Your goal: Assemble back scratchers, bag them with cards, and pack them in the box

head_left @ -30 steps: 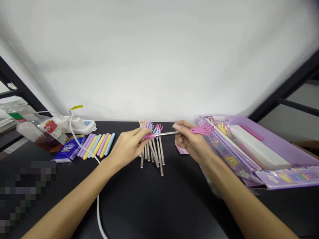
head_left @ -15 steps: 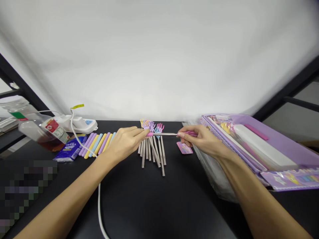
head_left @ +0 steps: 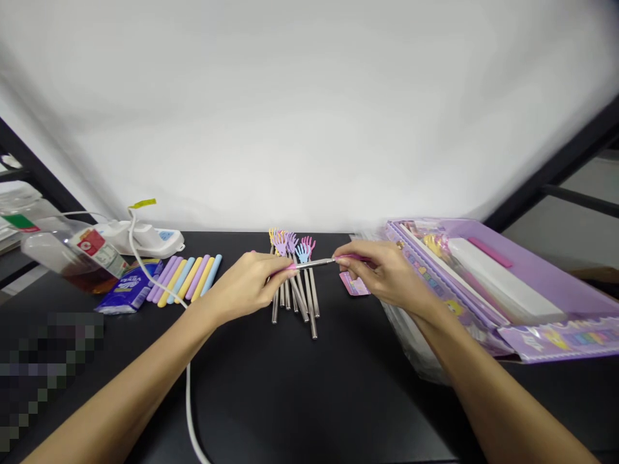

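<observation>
A telescopic back scratcher with a metal rod and pink ends is stretched level between my two hands. My left hand is closed around its pink end on the left. At the other end my right hand pinches the pink head, mostly hidden by the fingers. Just behind and below the rod lie several back scratcher rods with hand-shaped heads in yellow, purple, blue and pink. Left of my left hand is a row of pastel handles in purple, yellow and blue.
At right, a purple display box rests beside clear plastic wrap. A small pink card lies under my right hand. On the left are a bottle, a blue tissue pack, a power strip and a white cable.
The rod has gone from level to slightly tilted, its right end higher, and the visible metal is a little shorter. Both hands keep their grip. The view has shifted slightly.
</observation>
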`<state>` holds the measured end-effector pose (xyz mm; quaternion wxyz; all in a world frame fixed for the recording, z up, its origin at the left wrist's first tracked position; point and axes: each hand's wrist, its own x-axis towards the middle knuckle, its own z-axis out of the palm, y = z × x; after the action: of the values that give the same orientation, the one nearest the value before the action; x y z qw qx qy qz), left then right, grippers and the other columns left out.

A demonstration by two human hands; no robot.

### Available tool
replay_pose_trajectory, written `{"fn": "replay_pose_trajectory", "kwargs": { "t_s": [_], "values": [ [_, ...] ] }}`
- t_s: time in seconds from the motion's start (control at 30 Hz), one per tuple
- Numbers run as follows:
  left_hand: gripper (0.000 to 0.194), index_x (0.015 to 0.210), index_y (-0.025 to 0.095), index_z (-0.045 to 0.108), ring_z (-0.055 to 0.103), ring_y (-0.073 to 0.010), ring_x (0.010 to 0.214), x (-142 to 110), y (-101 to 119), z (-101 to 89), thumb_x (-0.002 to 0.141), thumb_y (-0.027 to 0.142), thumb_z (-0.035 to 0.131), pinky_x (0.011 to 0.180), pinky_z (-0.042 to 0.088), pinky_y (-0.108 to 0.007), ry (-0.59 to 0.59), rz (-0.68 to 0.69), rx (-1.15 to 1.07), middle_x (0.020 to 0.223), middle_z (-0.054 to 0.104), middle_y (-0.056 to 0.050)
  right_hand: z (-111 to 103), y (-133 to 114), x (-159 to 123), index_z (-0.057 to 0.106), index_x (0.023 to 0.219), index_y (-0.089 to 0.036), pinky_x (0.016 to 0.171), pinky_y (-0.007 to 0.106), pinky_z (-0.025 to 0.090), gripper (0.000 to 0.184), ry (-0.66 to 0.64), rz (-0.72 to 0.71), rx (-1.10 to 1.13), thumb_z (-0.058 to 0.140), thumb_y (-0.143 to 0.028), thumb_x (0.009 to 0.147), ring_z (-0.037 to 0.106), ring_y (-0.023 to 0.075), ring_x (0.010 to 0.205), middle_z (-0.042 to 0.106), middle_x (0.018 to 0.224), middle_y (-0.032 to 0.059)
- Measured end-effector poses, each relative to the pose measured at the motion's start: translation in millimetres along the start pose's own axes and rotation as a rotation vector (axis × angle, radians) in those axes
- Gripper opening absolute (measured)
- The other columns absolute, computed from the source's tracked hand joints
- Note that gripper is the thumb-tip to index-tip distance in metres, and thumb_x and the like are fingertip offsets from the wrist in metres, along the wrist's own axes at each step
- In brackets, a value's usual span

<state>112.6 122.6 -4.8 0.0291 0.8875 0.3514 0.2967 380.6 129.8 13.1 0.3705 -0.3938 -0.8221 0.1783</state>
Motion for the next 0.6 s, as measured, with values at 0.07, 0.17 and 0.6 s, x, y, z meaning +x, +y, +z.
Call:
{"fn": "replay_pose_trajectory", "kwargs": {
  "t_s": [0.07,0.17,0.6],
  "values": [
    [0.028,0.102,0.021,0.071,0.063,-0.0143,0.064,2,1,1.0,0.104,0.034,0.046,0.066,0.044,-0.027,-0.061,-0.043,0.010,0.072,0.069,0.000,1,0,1,0.075,0.089,-0.022,0.060,0.030,0.046,0.020,-0.038,0.014,0.028,0.060,-0.034,0.095,0.061,0.0171,0.061,0.070,0.071,0.0035],
    [0.029,0.115,0.024,0.068,0.066,-0.0154,0.067,4,4,3.3,0.105,0.038,0.044,0.065,0.044,-0.027,-0.119,-0.081,0.094,0.079,0.072,0.000,6,-1,1,0.074,0.098,-0.022,0.060,0.030,0.050,0.020,-0.109,0.122,0.233,0.065,-0.038,0.092,0.065,0.0170,0.060,0.070,0.069,0.0025],
    [0.024,0.110,0.017,0.064,0.069,-0.0153,0.073,1,15,21.0,0.105,0.032,0.046,0.066,0.048,-0.025,0.148,0.003,0.109,0.090,0.074,-0.005,50,-8,4,0.078,0.084,-0.021,0.052,0.023,0.047,0.029,0.137,0.473,1.086,0.093,-0.031,0.061,0.055,0.0087,0.054,0.066,0.066,-0.0016]
  ]
}}
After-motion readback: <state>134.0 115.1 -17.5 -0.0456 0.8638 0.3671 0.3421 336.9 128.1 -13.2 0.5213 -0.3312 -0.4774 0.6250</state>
